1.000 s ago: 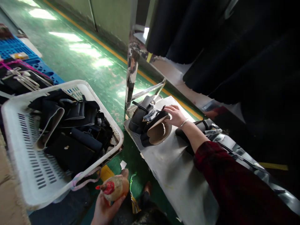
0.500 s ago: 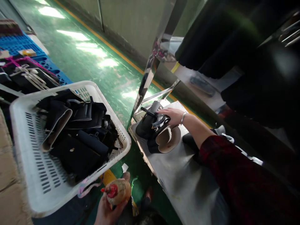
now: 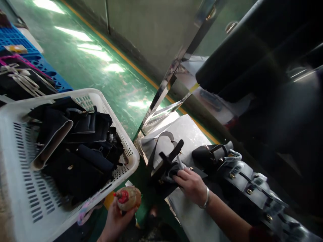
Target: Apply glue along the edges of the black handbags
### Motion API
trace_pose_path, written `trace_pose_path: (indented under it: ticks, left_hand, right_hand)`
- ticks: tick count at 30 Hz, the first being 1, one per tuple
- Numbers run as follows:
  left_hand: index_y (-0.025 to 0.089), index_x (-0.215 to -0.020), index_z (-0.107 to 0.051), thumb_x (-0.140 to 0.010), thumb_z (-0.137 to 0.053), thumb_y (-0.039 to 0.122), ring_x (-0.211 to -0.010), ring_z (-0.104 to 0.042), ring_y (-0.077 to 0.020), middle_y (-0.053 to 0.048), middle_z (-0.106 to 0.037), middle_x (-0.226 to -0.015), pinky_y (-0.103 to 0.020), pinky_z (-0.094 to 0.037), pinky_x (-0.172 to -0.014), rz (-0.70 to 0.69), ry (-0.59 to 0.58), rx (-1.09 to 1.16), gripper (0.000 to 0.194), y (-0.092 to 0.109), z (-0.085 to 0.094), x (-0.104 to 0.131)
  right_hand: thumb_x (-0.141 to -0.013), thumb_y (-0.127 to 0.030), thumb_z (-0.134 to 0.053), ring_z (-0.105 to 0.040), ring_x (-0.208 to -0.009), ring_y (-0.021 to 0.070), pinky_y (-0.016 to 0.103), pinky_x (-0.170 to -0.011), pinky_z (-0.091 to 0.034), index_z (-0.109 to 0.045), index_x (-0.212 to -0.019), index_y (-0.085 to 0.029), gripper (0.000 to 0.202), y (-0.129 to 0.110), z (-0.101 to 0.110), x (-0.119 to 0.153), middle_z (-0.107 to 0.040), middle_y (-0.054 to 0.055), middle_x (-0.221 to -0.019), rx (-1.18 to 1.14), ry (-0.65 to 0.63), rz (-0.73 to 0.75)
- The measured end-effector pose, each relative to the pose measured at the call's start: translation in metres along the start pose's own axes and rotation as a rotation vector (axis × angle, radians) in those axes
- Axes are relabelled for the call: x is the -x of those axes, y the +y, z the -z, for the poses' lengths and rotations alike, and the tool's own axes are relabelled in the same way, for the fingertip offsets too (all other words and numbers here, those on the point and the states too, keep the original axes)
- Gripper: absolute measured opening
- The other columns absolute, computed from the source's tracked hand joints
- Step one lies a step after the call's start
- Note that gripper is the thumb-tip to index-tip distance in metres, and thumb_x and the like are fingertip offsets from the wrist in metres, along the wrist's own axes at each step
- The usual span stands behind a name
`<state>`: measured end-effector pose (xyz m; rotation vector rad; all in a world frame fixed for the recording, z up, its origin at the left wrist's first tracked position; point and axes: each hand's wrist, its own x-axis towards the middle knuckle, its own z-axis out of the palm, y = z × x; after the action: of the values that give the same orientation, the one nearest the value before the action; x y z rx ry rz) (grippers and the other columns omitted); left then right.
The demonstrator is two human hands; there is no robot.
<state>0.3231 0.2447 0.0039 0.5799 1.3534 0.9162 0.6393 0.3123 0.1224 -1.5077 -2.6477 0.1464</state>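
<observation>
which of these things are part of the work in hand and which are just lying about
In hand:
red-nozzled bottle, in the left hand
dark bag, in the right hand

Apparently just lying about:
other bags on the grey table
white basket of dark pieces
blue pallet

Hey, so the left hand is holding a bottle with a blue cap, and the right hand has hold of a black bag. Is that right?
Not quite: the cap on the bottle in the left hand is red, as the head view shows. The right hand does have hold of a black bag.
</observation>
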Motion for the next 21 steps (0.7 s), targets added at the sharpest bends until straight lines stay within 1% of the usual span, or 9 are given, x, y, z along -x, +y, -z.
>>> trace_pose_path:
  ticks: [3,5,7,10,12,14,16,19,21]
  left_hand:
    - [0.023,-0.099,-0.071,-0.057,-0.086,0.034,-0.103,-0.068,-0.0362,-0.01,-0.074,-0.107,-0.054,-0.049,-0.1,-0.046,-0.072,-0.003,0.046,0.009,-0.002,-0.007]
    - [0.023,-0.103,-0.071,-0.06,-0.084,0.034,-0.106,-0.067,-0.0359,-0.011,-0.073,-0.11,-0.052,-0.046,-0.104,-0.086,-0.064,-0.014,0.047,0.012,-0.002,-0.009]
    - [0.022,-0.102,-0.071,-0.061,-0.084,0.034,-0.107,-0.066,-0.0363,-0.012,-0.073,-0.11,-0.052,-0.046,-0.104,-0.092,-0.085,-0.036,0.044,0.013,-0.002,-0.01]
    - [0.023,-0.097,-0.072,-0.06,-0.085,0.033,-0.102,-0.068,-0.0359,-0.011,-0.073,-0.106,-0.05,-0.05,-0.1,-0.044,-0.121,-0.043,0.041,0.011,-0.003,-0.01]
    - [0.023,-0.097,-0.07,-0.06,-0.085,0.032,-0.099,-0.069,-0.035,-0.01,-0.073,-0.103,-0.049,-0.05,-0.1,-0.05,-0.085,-0.026,0.042,0.006,-0.009,-0.008]
    - [0.023,-0.097,-0.069,-0.059,-0.085,0.032,-0.101,-0.068,-0.0354,-0.009,-0.073,-0.101,-0.049,-0.049,-0.102,-0.071,-0.054,-0.016,0.042,-0.002,-0.017,-0.006]
    - [0.022,-0.095,-0.068,-0.057,-0.084,0.033,-0.102,-0.068,-0.0369,-0.009,-0.073,-0.098,-0.052,-0.049,-0.101,-0.09,0.017,0.004,0.043,-0.012,-0.025,-0.006]
    - [0.022,-0.089,-0.068,-0.047,-0.086,0.031,-0.102,-0.067,-0.0389,-0.008,-0.072,-0.095,-0.058,-0.048,-0.1,-0.07,0.104,0.036,0.046,-0.026,-0.034,-0.01]
    - [0.024,-0.083,-0.068,-0.041,-0.087,0.027,-0.105,-0.065,-0.0396,-0.006,-0.073,-0.091,-0.059,-0.047,-0.102,-0.021,0.087,0.044,0.046,-0.031,-0.035,-0.014]
  right_hand:
    - [-0.084,-0.015,-0.054,-0.061,-0.074,0.0249,0.038,-0.063,-0.054,-0.073,-0.099,-0.026,0.027,0.014,0.018,-0.012,-0.067,0.008,-0.083,0.013,0.07,-0.082]
    - [-0.086,-0.02,-0.055,-0.064,-0.079,0.026,0.04,-0.069,-0.057,-0.073,-0.099,-0.025,0.023,0.037,0.044,-0.02,-0.068,0.009,-0.087,-0.003,0.141,-0.148]
    - [-0.087,-0.023,-0.056,-0.066,-0.081,0.0257,0.04,-0.071,-0.058,-0.073,-0.1,-0.027,0.022,0.054,0.075,-0.025,-0.068,0.009,-0.089,-0.073,0.161,-0.123]
    - [-0.088,-0.028,-0.056,-0.067,-0.086,0.0268,0.043,-0.076,-0.059,-0.072,-0.102,-0.03,0.021,0.064,0.115,-0.028,-0.069,0.009,-0.094,-0.079,0.244,-0.137]
    - [-0.088,-0.035,-0.057,-0.067,-0.09,0.0291,0.047,-0.083,-0.057,-0.071,-0.1,-0.03,0.019,0.07,0.128,-0.029,-0.069,0.009,-0.096,-0.03,0.318,-0.212]
    - [-0.087,-0.042,-0.058,-0.067,-0.092,0.0305,0.05,-0.087,-0.056,-0.07,-0.097,-0.03,0.019,0.084,0.131,-0.032,-0.069,0.009,-0.095,-0.008,0.327,-0.291]
    - [-0.085,-0.046,-0.06,-0.067,-0.09,0.0301,0.049,-0.086,-0.057,-0.07,-0.093,-0.03,0.021,0.107,0.127,-0.038,-0.069,0.008,-0.092,-0.02,0.271,-0.313]
    - [-0.084,-0.045,-0.06,-0.066,-0.089,0.0288,0.045,-0.085,-0.057,-0.071,-0.085,-0.03,0.018,0.148,0.114,-0.05,-0.07,0.007,-0.09,0.014,0.196,-0.285]
    - [-0.084,-0.04,-0.06,-0.066,-0.088,0.0285,0.044,-0.084,-0.057,-0.072,-0.085,-0.029,0.016,0.173,0.106,-0.059,-0.07,0.008,-0.091,0.084,0.147,-0.299]
